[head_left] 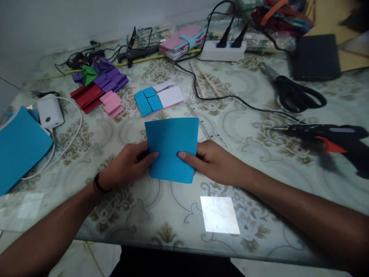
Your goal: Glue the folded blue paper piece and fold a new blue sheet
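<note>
A blue sheet of paper is held up over the table, its face toward me. My left hand grips its left edge, thumb in front and fingers hidden behind. On the opposite edge my right hand pinches it the same way. Just beyond lies a folded blue and white paper piece. To its left are a pink folded paper, a dark red one and purple ones. A clear ruler lies partly behind the held paper.
Black scissors and a glue gun lie on the right, near a dark flat device. A power strip with a black cable stands at the back. Larger blue paper and a white adapter are at left.
</note>
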Available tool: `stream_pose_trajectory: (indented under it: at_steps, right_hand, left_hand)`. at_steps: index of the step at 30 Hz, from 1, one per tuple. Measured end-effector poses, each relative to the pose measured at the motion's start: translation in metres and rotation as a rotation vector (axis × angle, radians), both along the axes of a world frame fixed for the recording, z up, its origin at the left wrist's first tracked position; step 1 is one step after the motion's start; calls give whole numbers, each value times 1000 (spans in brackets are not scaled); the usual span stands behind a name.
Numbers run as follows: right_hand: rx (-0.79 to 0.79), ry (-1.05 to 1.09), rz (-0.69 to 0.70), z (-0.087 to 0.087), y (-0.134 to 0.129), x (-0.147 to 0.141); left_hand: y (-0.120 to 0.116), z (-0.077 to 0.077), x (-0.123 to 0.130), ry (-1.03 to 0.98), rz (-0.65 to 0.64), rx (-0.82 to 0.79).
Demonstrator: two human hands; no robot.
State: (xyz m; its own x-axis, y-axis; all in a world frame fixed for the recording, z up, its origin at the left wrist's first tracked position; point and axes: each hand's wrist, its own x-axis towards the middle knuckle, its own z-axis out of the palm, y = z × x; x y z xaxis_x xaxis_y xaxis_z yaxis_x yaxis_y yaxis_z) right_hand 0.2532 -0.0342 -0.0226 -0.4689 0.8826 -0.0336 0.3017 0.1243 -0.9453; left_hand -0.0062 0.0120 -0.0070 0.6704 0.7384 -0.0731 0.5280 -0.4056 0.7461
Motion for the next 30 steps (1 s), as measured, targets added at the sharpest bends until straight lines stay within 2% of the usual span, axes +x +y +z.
stream_pose_trajectory:
  at_steps: [30]
  right_hand:
    - [4,-7,0,-3,0,1]
  left_hand:
    - [-1,-1,1,-39,-10,-7]
